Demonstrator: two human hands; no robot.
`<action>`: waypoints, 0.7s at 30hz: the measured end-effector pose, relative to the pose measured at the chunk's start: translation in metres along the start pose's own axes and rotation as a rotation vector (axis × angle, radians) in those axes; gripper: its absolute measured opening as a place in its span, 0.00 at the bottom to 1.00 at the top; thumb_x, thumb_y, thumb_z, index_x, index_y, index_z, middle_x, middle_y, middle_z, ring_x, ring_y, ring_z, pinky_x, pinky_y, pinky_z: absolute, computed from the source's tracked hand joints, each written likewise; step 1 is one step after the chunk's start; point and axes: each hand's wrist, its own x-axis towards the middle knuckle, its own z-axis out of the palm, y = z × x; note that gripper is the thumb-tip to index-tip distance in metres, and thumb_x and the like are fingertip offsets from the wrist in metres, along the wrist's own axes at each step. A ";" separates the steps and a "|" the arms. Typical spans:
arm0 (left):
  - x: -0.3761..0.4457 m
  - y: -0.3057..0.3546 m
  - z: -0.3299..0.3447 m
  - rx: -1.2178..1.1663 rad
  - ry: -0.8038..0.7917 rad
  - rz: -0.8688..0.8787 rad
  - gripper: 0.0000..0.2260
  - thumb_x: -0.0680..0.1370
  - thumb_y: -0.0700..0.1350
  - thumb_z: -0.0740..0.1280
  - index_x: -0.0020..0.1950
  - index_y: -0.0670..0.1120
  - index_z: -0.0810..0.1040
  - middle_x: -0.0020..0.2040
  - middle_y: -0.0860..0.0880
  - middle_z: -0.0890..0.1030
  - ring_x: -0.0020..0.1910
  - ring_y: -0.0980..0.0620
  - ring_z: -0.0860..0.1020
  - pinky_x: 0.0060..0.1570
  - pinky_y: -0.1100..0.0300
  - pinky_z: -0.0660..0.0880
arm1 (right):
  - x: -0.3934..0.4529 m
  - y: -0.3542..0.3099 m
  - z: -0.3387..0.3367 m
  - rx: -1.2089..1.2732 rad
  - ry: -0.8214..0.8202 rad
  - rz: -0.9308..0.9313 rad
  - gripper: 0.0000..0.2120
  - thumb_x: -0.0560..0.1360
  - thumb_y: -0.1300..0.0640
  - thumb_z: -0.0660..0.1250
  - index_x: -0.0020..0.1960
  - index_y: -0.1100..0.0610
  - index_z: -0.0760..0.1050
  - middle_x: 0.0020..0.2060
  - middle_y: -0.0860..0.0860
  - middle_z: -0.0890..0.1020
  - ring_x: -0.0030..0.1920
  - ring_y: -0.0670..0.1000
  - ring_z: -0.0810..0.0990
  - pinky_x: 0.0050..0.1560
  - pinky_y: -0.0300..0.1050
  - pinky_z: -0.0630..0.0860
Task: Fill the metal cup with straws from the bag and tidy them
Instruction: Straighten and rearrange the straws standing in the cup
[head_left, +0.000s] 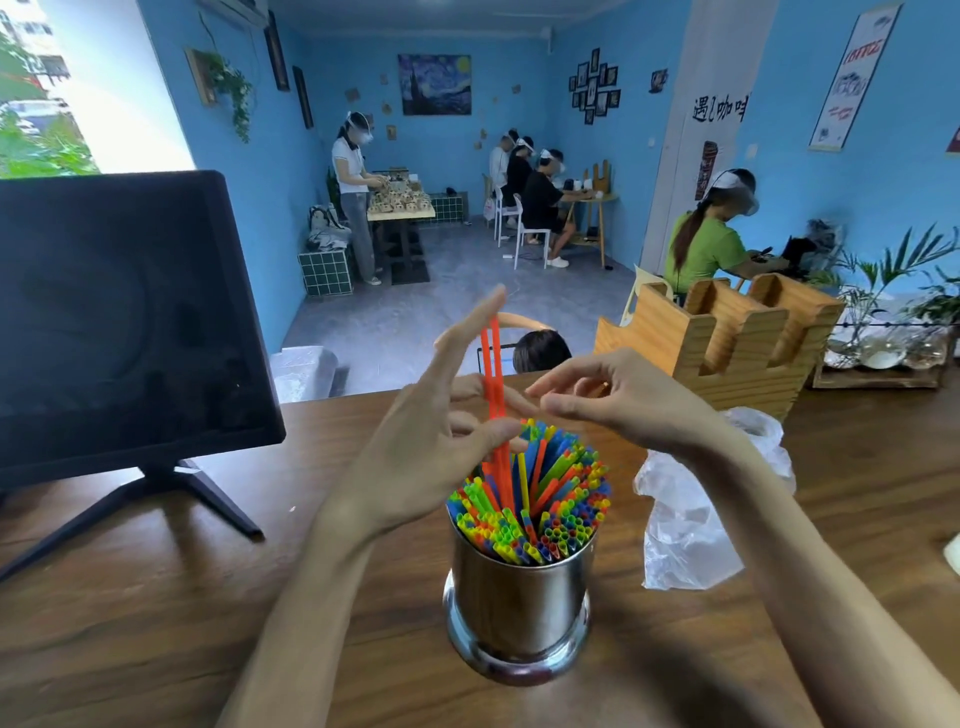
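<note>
Straws (540, 499) of many colours fill the metal cup (517, 608) standing on the wooden worktop (156, 623). Left hand (441, 441) pinches two orange straws (493, 374) upright above it; right hand (618, 395) hovers beside, fingers loosely curled, holding nothing. Crumpled plastic bag (685, 519) lies right of the cup.

One head-worn wide-angle view looks forward and down. It sits close above the brown wooden desk (156, 623). The blue-walled room lies beyond.
</note>
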 end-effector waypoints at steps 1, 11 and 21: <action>-0.001 0.000 0.000 0.037 -0.020 -0.011 0.39 0.78 0.40 0.74 0.78 0.70 0.58 0.54 0.53 0.86 0.42 0.49 0.87 0.47 0.52 0.84 | 0.004 0.003 0.004 -0.036 -0.010 0.000 0.04 0.76 0.49 0.74 0.50 0.44 0.86 0.36 0.39 0.83 0.36 0.38 0.76 0.39 0.30 0.71; -0.007 -0.007 -0.010 0.269 -0.068 -0.097 0.04 0.77 0.55 0.74 0.48 0.59 0.88 0.59 0.68 0.81 0.63 0.63 0.76 0.63 0.56 0.74 | 0.020 0.010 0.017 -0.152 0.006 -0.002 0.04 0.78 0.51 0.72 0.49 0.43 0.86 0.40 0.41 0.85 0.42 0.44 0.80 0.43 0.41 0.75; -0.006 -0.023 -0.011 0.251 -0.039 -0.108 0.04 0.73 0.54 0.78 0.47 0.60 0.87 0.49 0.61 0.83 0.53 0.58 0.81 0.53 0.59 0.77 | 0.015 0.004 0.017 -0.118 -0.068 -0.070 0.05 0.73 0.47 0.77 0.46 0.47 0.86 0.34 0.35 0.82 0.34 0.38 0.76 0.36 0.33 0.72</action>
